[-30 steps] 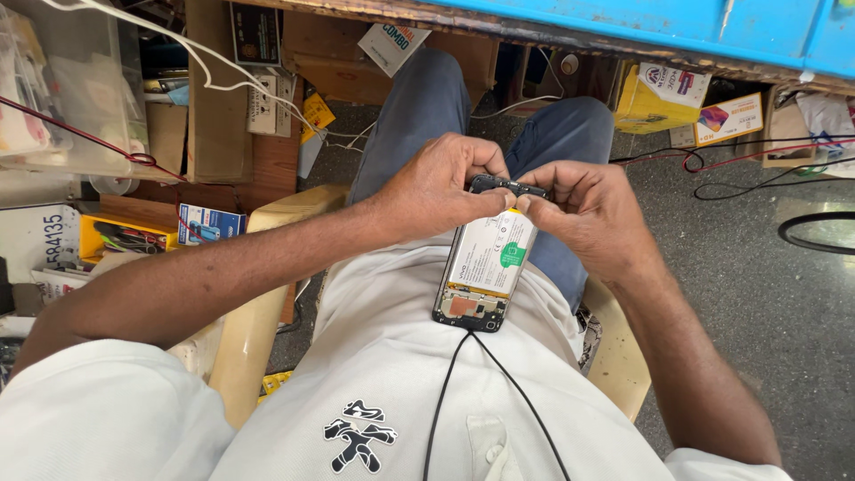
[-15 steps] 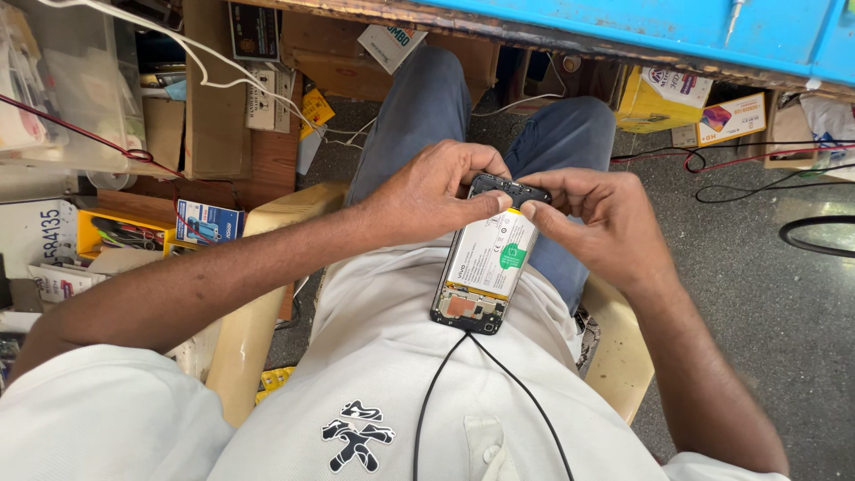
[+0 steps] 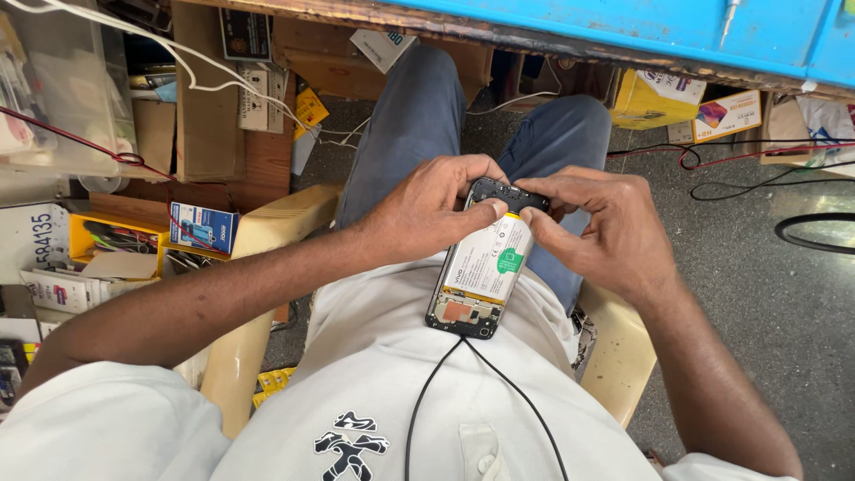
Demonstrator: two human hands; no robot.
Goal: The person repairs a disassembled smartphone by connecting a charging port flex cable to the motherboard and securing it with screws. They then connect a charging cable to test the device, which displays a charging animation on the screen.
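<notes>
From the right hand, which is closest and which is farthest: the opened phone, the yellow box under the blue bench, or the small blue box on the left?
Measured from the right hand:
1. Opened phone: held in its fingers, over the lap.
2. Yellow box: above it, under the blue bench.
3. Small blue box: far left, beside the chair arm.

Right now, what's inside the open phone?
Inside the open phone shows a big white battery with a green sticker and a coppery part at its near end. Both thumbs cover the top; whatever lies beneath the battery is hidden.
</notes>
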